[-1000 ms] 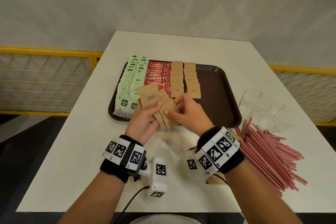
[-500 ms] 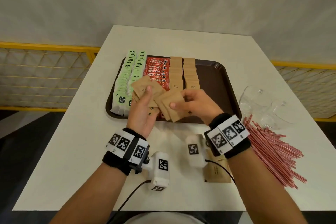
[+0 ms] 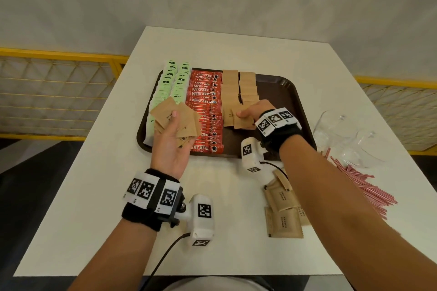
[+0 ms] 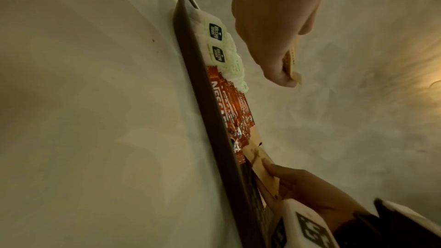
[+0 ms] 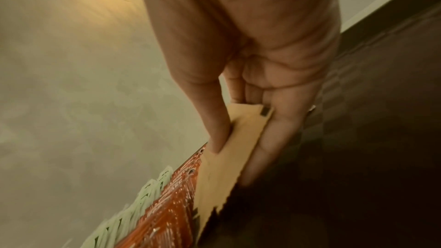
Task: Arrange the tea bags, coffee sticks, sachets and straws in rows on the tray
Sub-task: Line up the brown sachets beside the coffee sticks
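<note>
Head view: the right hand (image 3: 256, 111) pinches one brown sachet (image 3: 243, 121) between thumb and fingers, low over the tray (image 3: 287, 104), at the near end of the sachet rows (image 3: 238, 92). The left hand (image 3: 171, 146), palm up, holds a fanned stack of sachets (image 3: 176, 120) under its thumb, above the tray's left side. On the tray, left to right, lie two rows of green tea bags (image 3: 171, 82), a row of red coffee sticks (image 3: 204, 106) and two rows of sachets. More sachets (image 3: 282, 210) lie loose on the table (image 3: 94, 196), near the straws (image 3: 364, 186) and two glass cups (image 3: 347, 134). Right wrist view alone shows the thumb on top of the sachet and fingers (image 5: 274, 139) beneath it. Left wrist view shows the tray edge-on.
</note>
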